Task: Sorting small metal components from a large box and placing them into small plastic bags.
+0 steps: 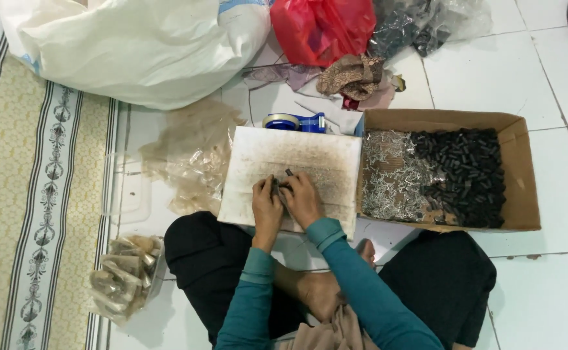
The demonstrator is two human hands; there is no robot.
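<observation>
The fingers (282, 188) of both hands meet over a small dark piece (288, 174), pinched shut around it; the piece is too small to tell what it is. The left hand (267, 206) and the right hand (301, 199) touch each other and rest on a worn white board (297, 155) that lies flat on the tiled floor (556, 78), at the near middle of the board. Both arms wear teal sleeves (361, 285), and the person sits cross-legged in dark trousers just near of the board.

Just right of the board, touching its edge, sits an open cardboard box (520, 175). Its left part holds a heap of silvery metal bits (394, 175), its right part a heap of small black cylinders (465, 172).

Just beyond the board's far edge lies a blue tape dispenser (293, 122). Left of the board is a loose pile of clear plastic bags (193, 155), and nearer, beside the left knee, a bundle of filled packets (125, 272). A patterned mat (37, 194) covers the floor on the far left.

At the far side lie a big white sack (141, 45), a red plastic bag (323, 26), a clear bag of dark pieces (420, 26) and a crumpled brown patterned cloth (352, 74).
</observation>
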